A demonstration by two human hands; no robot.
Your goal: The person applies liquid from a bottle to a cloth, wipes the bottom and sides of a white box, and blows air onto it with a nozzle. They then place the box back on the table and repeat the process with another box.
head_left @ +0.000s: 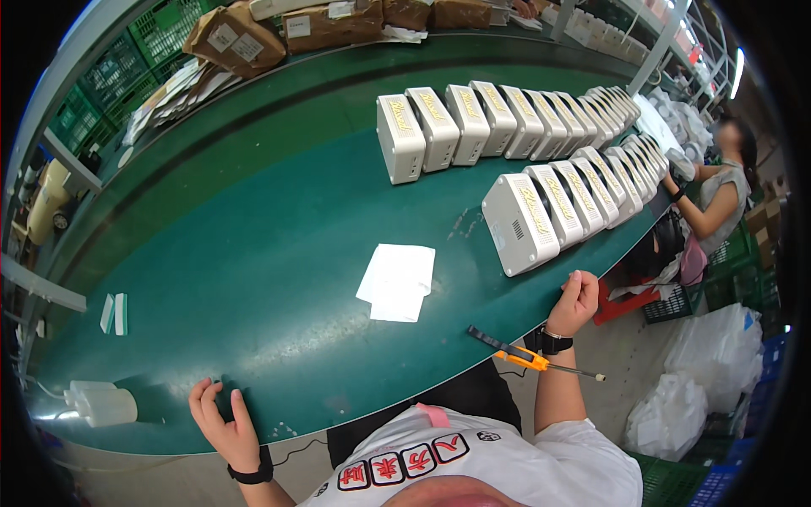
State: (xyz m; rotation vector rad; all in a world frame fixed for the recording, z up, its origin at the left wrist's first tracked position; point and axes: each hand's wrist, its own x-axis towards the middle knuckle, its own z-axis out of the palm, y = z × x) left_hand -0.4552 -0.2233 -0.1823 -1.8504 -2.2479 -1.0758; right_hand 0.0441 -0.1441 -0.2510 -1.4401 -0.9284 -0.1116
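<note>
My left hand [225, 424] rests at the near left edge of the green table, fingers apart and holding nothing. My right hand [576, 302] is at the near right edge, its fingers curled closed; no object shows in them. Just beyond it stands the nearest white box-shaped device [518, 228], first in a row of similar ones with yellow labels on top. Beside my right wrist, an orange and black tool [525, 357] with a thin rod sticks out over the table edge. A few white paper sheets [399, 283] lie overlapping between my hands.
A second row of white devices [469, 122] stands farther back. At the left are a translucent plastic bottle [103, 404] and two small pale green-edged strips [115, 313]. Brown cardboard boxes [334, 25] line the far shelf. A co-worker [718, 198] sits at the right.
</note>
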